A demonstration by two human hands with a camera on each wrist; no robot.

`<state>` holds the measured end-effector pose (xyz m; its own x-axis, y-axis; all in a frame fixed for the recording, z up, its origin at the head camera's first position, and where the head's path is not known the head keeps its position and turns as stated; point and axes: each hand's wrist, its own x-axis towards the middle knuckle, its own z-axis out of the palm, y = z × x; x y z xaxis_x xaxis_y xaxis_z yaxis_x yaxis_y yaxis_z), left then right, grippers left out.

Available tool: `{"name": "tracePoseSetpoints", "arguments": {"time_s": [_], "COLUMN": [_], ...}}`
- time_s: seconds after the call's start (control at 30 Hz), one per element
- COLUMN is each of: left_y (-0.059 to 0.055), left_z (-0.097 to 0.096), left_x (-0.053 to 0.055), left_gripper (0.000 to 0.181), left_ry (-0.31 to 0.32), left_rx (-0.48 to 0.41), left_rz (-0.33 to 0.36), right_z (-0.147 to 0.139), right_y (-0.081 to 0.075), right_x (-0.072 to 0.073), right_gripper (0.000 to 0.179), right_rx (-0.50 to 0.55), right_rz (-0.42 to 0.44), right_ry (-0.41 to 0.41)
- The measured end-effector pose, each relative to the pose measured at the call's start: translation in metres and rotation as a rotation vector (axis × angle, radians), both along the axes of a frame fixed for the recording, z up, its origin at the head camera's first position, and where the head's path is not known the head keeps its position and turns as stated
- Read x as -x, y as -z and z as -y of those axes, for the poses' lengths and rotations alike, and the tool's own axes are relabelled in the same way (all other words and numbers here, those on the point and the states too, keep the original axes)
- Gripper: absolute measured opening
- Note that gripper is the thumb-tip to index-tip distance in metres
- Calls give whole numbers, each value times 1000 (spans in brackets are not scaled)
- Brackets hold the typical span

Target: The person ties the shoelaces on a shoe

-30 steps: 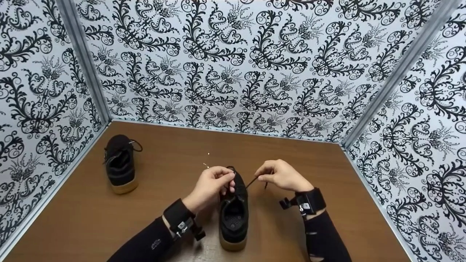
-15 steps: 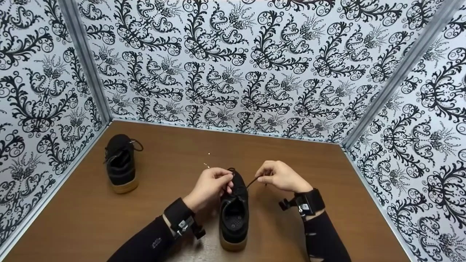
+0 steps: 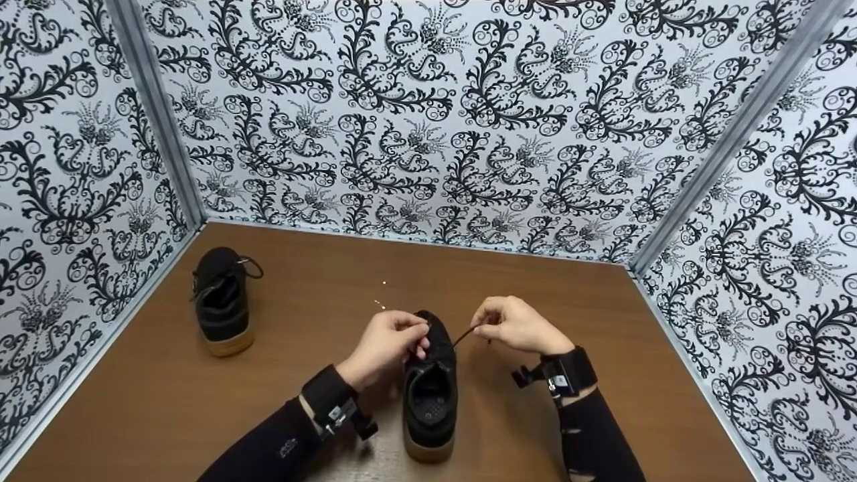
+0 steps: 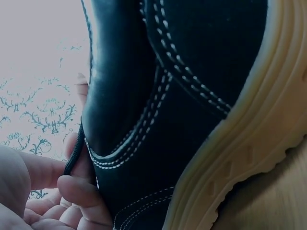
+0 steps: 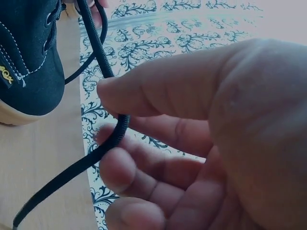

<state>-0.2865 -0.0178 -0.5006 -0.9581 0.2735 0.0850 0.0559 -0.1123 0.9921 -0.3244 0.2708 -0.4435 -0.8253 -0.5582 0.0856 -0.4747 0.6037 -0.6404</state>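
A black shoe (image 3: 428,402) with a tan sole stands on the table, its toe pointing away from me. At its left side my left hand (image 3: 388,341) pinches a black shoelace (image 4: 74,153) between thumb and finger, close against the upper. Right of the shoe, my right hand (image 3: 519,325) pinches another stretch of lace (image 5: 98,48) between thumb and fingers. This stretch runs from the shoe to the fingers in the head view. Below the right fingers a loose tail hangs down, as the right wrist view shows. The lacing is partly hidden behind the left hand.
A second black shoe (image 3: 222,301) stands at the far left of the brown table (image 3: 321,281), a loop of lace sticking out at its right. Small bright specks (image 3: 380,304) lie beyond the left hand. Patterned panels (image 3: 428,134) enclose the back and sides.
Both hands keep their pinch and stay nearly in place. The lace loop above the left fingers near the toe has dropped from view, and the lace to the right hand looks slightly slacker.
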Motion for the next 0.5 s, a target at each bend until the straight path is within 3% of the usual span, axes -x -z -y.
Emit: {"name": "tracePoseSetpoints", "arguments": {"time_s": [0.5], "left_y": [1], "left_z": [0], "left_x": [0], "left_gripper": [26], "left_ry": [25], "left_rx": [-20], "left_rz": [-11], "right_z": [-2], "right_y": [-1], "right_x": [1], "right_gripper": [13], "right_rx": [59], "right_rz": [-42], "right_ry": [94]}}
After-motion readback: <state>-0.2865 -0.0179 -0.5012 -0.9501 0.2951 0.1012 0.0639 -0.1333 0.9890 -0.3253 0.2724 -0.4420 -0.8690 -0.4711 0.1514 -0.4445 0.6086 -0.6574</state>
